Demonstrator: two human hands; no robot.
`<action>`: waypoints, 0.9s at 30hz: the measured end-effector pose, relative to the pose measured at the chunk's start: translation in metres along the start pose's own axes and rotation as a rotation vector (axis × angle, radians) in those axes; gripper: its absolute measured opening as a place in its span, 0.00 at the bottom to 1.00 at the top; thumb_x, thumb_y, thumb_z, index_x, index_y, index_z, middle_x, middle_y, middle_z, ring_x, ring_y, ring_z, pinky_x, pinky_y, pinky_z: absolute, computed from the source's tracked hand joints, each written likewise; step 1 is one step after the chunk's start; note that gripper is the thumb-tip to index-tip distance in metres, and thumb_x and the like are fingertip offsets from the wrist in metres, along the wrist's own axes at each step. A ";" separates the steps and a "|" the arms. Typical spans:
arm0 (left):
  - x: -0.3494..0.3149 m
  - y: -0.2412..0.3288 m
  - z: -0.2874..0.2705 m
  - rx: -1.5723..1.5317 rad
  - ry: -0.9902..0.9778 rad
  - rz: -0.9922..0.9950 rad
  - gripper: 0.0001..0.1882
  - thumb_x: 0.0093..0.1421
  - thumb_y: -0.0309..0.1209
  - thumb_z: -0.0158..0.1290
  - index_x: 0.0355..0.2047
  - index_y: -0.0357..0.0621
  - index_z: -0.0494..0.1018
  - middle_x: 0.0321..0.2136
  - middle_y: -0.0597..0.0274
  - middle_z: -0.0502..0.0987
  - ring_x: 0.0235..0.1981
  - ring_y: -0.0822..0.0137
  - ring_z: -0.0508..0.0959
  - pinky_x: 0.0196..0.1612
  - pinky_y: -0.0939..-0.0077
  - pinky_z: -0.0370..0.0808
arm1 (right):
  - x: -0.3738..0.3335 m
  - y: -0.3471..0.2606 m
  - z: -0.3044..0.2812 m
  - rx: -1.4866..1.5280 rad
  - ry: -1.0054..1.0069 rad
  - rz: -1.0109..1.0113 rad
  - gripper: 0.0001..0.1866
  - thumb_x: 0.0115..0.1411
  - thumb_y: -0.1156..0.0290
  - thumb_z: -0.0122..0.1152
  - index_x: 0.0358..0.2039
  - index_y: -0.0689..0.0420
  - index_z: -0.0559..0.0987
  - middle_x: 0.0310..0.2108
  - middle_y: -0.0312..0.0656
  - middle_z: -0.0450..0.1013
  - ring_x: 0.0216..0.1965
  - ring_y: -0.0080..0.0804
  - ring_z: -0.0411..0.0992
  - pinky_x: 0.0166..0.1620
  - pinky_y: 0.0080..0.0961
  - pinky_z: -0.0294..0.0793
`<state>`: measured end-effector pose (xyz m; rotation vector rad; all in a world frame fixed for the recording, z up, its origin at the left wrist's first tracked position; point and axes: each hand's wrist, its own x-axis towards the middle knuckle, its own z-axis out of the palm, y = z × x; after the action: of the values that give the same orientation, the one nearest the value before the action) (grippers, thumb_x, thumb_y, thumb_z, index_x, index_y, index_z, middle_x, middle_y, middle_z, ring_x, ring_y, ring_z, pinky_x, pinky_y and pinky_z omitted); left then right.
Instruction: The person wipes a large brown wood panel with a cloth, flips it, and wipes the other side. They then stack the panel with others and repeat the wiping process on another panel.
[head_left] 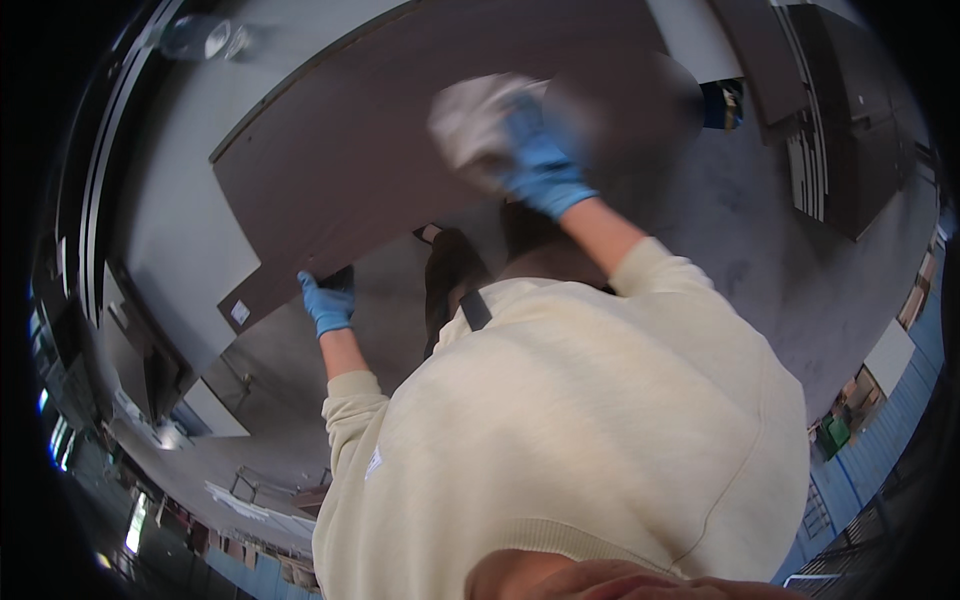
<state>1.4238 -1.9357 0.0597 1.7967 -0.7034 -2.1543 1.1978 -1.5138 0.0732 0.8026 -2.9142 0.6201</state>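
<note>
Left grip (327, 303) holding brown panel (340, 170), right grip (543, 160) holding white cloth (468, 122)

Blue-gloved, the left is clasping the panel's near edge. Beyond, the right, blurred, is bunching the cloth over the panel's face. The panel is lying across a pale tabletop (185, 230); farther off, a clear bottle (190, 38) is resting there.
</note>
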 end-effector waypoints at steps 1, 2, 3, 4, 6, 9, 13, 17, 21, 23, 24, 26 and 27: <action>0.001 0.001 0.001 -0.013 0.033 -0.005 0.34 0.72 0.60 0.43 0.67 0.51 0.69 0.65 0.52 0.73 0.66 0.46 0.70 0.70 0.41 0.66 | 0.005 -0.018 0.000 0.031 0.045 -0.087 0.43 0.59 0.43 0.65 0.70 0.51 0.68 0.75 0.48 0.58 0.76 0.50 0.54 0.77 0.53 0.47; 0.002 0.002 0.002 -0.004 0.080 0.012 0.34 0.73 0.60 0.43 0.67 0.51 0.69 0.65 0.52 0.73 0.65 0.46 0.70 0.70 0.41 0.66 | 0.009 -0.027 -0.002 0.046 0.067 -0.209 0.41 0.57 0.44 0.66 0.68 0.50 0.71 0.74 0.47 0.60 0.75 0.51 0.55 0.76 0.53 0.48; 0.003 0.001 0.004 -0.027 0.058 0.004 0.34 0.73 0.59 0.42 0.68 0.51 0.69 0.66 0.52 0.73 0.66 0.46 0.70 0.70 0.41 0.66 | 0.010 -0.021 -0.009 0.043 0.065 -0.169 0.40 0.57 0.45 0.66 0.66 0.51 0.73 0.73 0.48 0.61 0.75 0.51 0.56 0.76 0.54 0.49; 0.005 0.001 0.005 -0.035 0.058 0.014 0.34 0.73 0.59 0.42 0.68 0.50 0.69 0.66 0.52 0.72 0.66 0.46 0.70 0.70 0.42 0.66 | 0.011 -0.004 -0.018 0.018 0.029 -0.151 0.39 0.57 0.46 0.66 0.65 0.51 0.74 0.72 0.49 0.62 0.74 0.52 0.57 0.76 0.54 0.50; 0.005 -0.001 0.005 -0.041 0.051 0.039 0.35 0.73 0.60 0.41 0.68 0.50 0.68 0.66 0.52 0.72 0.66 0.46 0.71 0.70 0.42 0.67 | 0.007 0.049 -0.036 0.064 -0.178 0.036 0.36 0.58 0.49 0.66 0.64 0.53 0.74 0.71 0.52 0.63 0.74 0.54 0.58 0.74 0.54 0.55; 0.005 -0.004 0.007 -0.052 -0.018 0.046 0.36 0.73 0.61 0.40 0.69 0.51 0.68 0.67 0.53 0.71 0.66 0.46 0.71 0.70 0.44 0.68 | -0.004 0.160 -0.066 -0.169 -0.166 0.447 0.37 0.62 0.51 0.62 0.69 0.50 0.69 0.75 0.50 0.56 0.76 0.53 0.52 0.75 0.53 0.51; 0.000 -0.009 0.013 -0.109 -0.044 0.001 0.37 0.72 0.63 0.39 0.70 0.52 0.67 0.68 0.54 0.70 0.67 0.47 0.70 0.70 0.47 0.70 | -0.009 0.227 -0.072 -0.280 0.103 0.329 0.38 0.65 0.53 0.60 0.74 0.48 0.64 0.78 0.47 0.52 0.78 0.52 0.48 0.76 0.53 0.47; -0.002 -0.008 0.023 -0.130 0.013 -0.024 0.37 0.73 0.63 0.38 0.71 0.53 0.65 0.69 0.55 0.69 0.68 0.48 0.68 0.70 0.47 0.69 | -0.012 0.197 -0.064 -0.219 0.006 0.479 0.40 0.65 0.52 0.61 0.74 0.51 0.63 0.77 0.49 0.53 0.78 0.53 0.48 0.77 0.55 0.45; 0.004 -0.005 0.026 -0.175 0.031 -0.005 0.37 0.72 0.63 0.38 0.70 0.52 0.65 0.68 0.55 0.69 0.67 0.48 0.69 0.69 0.45 0.69 | -0.024 0.163 -0.069 -0.281 0.243 0.205 0.40 0.65 0.51 0.62 0.73 0.55 0.65 0.76 0.51 0.55 0.78 0.56 0.48 0.77 0.55 0.43; 0.006 -0.005 0.024 -0.173 0.122 0.018 0.37 0.72 0.63 0.39 0.69 0.52 0.67 0.67 0.56 0.71 0.66 0.48 0.71 0.68 0.45 0.71 | -0.017 0.167 -0.074 -0.234 0.243 0.187 0.39 0.65 0.51 0.63 0.72 0.56 0.66 0.76 0.50 0.55 0.77 0.56 0.49 0.77 0.54 0.44; 0.007 -0.005 0.023 -0.132 0.091 0.020 0.36 0.72 0.63 0.39 0.69 0.52 0.68 0.67 0.55 0.71 0.66 0.49 0.72 0.68 0.45 0.72 | -0.007 0.175 -0.077 -0.231 0.229 0.173 0.41 0.64 0.50 0.63 0.72 0.56 0.66 0.76 0.51 0.55 0.78 0.56 0.48 0.77 0.55 0.43; 0.007 -0.005 0.020 -0.108 0.112 0.001 0.35 0.73 0.62 0.40 0.68 0.52 0.68 0.66 0.55 0.72 0.65 0.49 0.72 0.67 0.46 0.72 | 0.030 0.199 -0.076 -0.193 0.247 0.143 0.43 0.63 0.48 0.63 0.73 0.55 0.64 0.76 0.51 0.54 0.78 0.56 0.47 0.77 0.56 0.43; 0.006 -0.005 0.019 -0.112 0.096 -0.012 0.36 0.72 0.62 0.40 0.69 0.52 0.67 0.66 0.55 0.71 0.66 0.49 0.72 0.68 0.46 0.71 | 0.053 0.211 -0.074 -0.233 0.185 0.166 0.43 0.64 0.46 0.61 0.74 0.54 0.64 0.77 0.51 0.53 0.78 0.56 0.47 0.77 0.55 0.44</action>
<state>1.4043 -1.9301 0.0539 1.8362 -0.5402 -2.0556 1.0421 -1.3445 0.0726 0.4554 -2.8290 0.3338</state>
